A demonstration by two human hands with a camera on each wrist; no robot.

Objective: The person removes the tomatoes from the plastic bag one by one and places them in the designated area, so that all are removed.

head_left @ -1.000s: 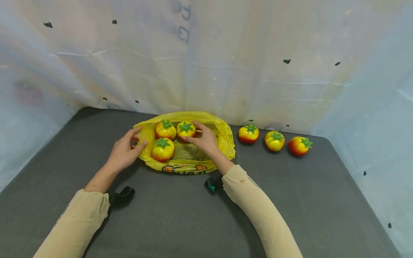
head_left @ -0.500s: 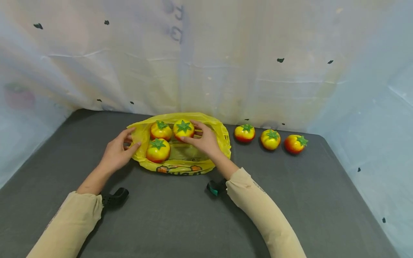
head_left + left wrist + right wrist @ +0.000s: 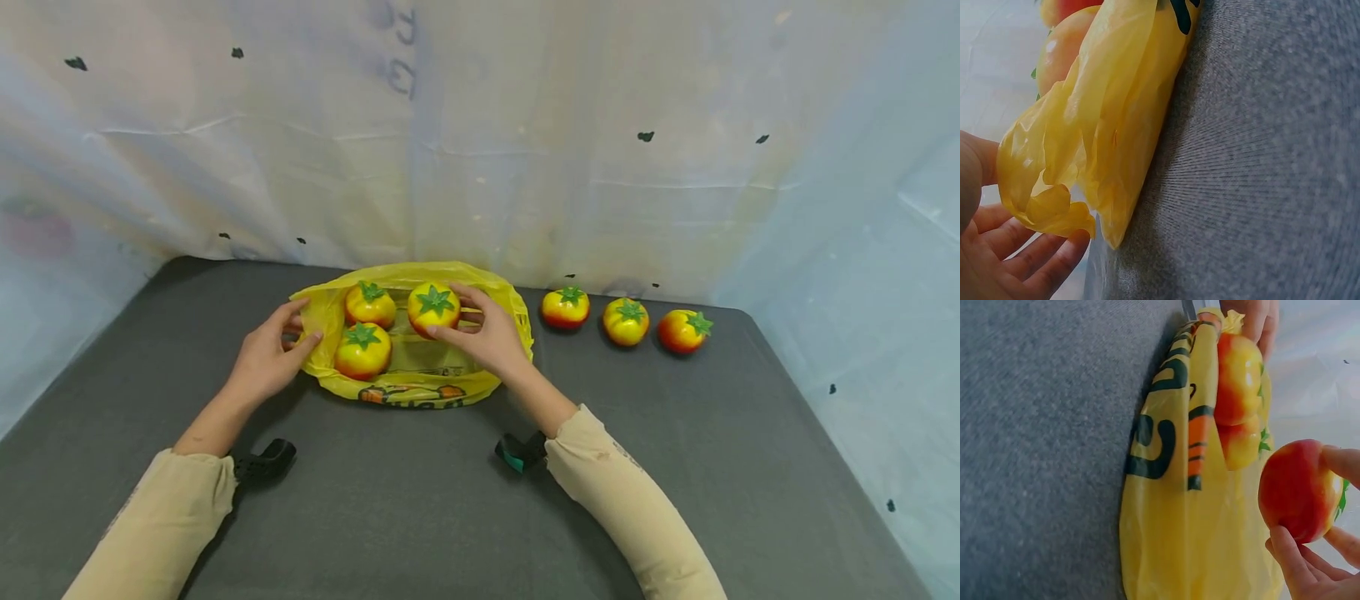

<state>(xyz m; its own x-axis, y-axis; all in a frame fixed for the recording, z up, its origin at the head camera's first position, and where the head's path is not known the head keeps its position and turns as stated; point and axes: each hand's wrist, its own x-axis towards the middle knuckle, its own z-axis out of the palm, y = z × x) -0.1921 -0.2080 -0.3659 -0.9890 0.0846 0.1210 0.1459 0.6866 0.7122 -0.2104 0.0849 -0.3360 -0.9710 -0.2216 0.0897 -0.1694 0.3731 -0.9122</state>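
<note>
A yellow plastic bag [image 3: 431, 360] lies spread open on the dark table, its printed side toward me. My left hand [image 3: 264, 360] holds the bag's left rim between thumb and fingers; in the left wrist view the crumpled plastic [image 3: 1054, 206] passes between them. With its fingertips my right hand [image 3: 491, 335] grips a yellow-red tomato [image 3: 434, 308] with a green star-shaped top. In the right wrist view this tomato [image 3: 1297, 490] is raised at the bag's mouth. Inside the bag's left part sit two similar tomatoes, a rear one [image 3: 371, 305] and a front one [image 3: 363, 351].
Right of the bag, three more tomatoes stand in a row: a near one [image 3: 566, 308], a middle one [image 3: 626, 322] and a far-right one [image 3: 683, 331]. Pale plastic sheeting [image 3: 517, 167] rises behind the dark table [image 3: 405, 517] and along both sides.
The right hand has lifted its tomato up and slightly right, away from the two others in the bag. The left hand stays at the bag's rim. The whole view has shifted slightly.
</note>
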